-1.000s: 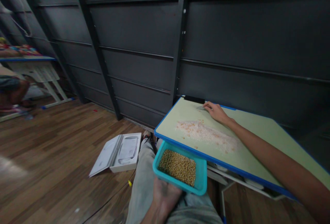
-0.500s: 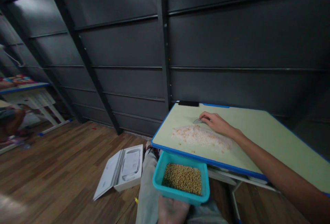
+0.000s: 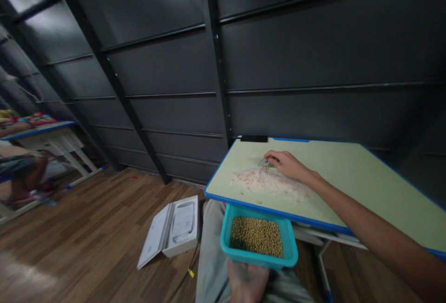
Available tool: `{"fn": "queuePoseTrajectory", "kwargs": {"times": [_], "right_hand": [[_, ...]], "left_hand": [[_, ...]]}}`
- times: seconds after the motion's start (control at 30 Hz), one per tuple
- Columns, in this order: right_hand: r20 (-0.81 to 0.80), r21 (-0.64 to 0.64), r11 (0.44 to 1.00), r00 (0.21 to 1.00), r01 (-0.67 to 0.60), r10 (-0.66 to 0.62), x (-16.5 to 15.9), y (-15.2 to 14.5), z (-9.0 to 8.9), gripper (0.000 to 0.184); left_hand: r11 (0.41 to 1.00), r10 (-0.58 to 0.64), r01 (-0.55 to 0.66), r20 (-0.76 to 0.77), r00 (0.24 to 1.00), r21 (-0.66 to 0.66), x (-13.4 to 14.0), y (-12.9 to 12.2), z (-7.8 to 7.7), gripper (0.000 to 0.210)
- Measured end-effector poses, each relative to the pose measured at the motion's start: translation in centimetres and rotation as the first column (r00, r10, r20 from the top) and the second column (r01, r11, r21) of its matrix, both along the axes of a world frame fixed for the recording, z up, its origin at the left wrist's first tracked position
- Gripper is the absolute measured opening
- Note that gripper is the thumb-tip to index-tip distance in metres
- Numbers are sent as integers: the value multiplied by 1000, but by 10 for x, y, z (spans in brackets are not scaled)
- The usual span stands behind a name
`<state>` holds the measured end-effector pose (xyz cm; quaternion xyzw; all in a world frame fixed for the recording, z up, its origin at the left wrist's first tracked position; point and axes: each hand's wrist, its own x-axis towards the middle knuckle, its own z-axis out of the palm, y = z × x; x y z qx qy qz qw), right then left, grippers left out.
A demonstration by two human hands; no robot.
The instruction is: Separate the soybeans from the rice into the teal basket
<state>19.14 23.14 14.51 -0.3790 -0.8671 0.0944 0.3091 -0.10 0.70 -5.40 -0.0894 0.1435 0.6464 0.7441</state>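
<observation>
Beans (image 3: pixel 256 238) in teal tray (image 3: pixel 256 259) held by left hand (image 3: pixel 248 280), right hand (image 3: pixel 287 163) pinching clear item (image 3: pixel 263 162) beside grains (image 3: pixel 270 183) — box (image 3: pixel 181 225) print illegible

Beans (image 3: pixel 257 236) in a tray (image 3: pixel 258 260) before the table (image 3: pixel 334 168), grains (image 3: pixel 269 182) on top, box (image 3: pixel 183 223) on floor (image 3: pixel 87 238) at left

Pinched in the right fingers (image 3: pixel 272 155) I see a glossy, see-through piece (image 3: pixel 263 163), plastic or glass, I can't tell which. Just below them, the heap of grain (image 3: pixel 268 181) looks rough and matt on a smooth, satiny tabletop (image 3: pixel 334 163) with plastic-looking edging (image 3: pixel 258 208). Nearer the sitter than those fingers, the tub (image 3: pixel 259 259) is smooth plastic, its beans (image 3: pixel 256 235) smooth too. Beyond the fingers, the wall panels (image 3: pixel 174 112) resemble sleek metal; well to their left, the floor (image 3: pixel 104 228) is wood-grained, lightly shiny.
</observation>
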Motion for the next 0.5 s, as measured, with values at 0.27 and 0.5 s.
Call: {"fn": "queuePoseTrajectory", "kwargs": {"times": [0.27, 0.5], "right_hand": [[-56, 78, 996, 998, 43, -38, 1, -7, 3, 32], [-114, 129, 988, 991, 88, -73, 0, -8, -4, 35]], "left_hand": [[997, 55, -56, 7, 998, 46, -5, 2, 11, 39], [984, 159, -158, -11, 987, 82, -4, 3, 23, 39]]}}
